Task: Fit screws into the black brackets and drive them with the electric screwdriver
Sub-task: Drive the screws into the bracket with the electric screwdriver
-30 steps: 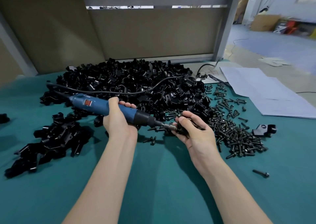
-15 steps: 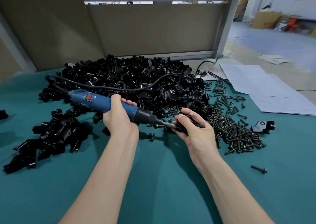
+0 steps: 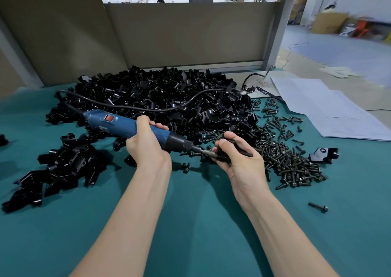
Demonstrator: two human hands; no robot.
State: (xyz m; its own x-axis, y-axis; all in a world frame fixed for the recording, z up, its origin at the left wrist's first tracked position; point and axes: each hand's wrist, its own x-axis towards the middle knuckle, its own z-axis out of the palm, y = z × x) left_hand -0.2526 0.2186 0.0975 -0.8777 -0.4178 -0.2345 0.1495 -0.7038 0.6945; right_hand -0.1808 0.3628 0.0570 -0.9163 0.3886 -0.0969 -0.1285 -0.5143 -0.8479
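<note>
My left hand (image 3: 146, 147) grips the blue electric screwdriver (image 3: 118, 125) around its body, bit pointing right. The silver bit tip (image 3: 208, 151) meets a black bracket (image 3: 222, 155) that my right hand (image 3: 239, 156) holds, fingers curled round it; most of the bracket is hidden in the palm. A big heap of black brackets (image 3: 169, 98) lies behind the hands. A spread of black screws (image 3: 292, 164) lies to the right of my right hand.
A smaller group of brackets (image 3: 61, 166) lies at the left on the teal table cover (image 3: 190, 223). One bracket (image 3: 323, 155) and one loose screw (image 3: 318, 206) lie at the right. White paper sheets (image 3: 330, 107) cover the far right. The screwdriver's cable (image 3: 135, 107) runs over the heap.
Both hands stay together with the bit against the bracket; they have shifted only slightly with the camera's movement.
</note>
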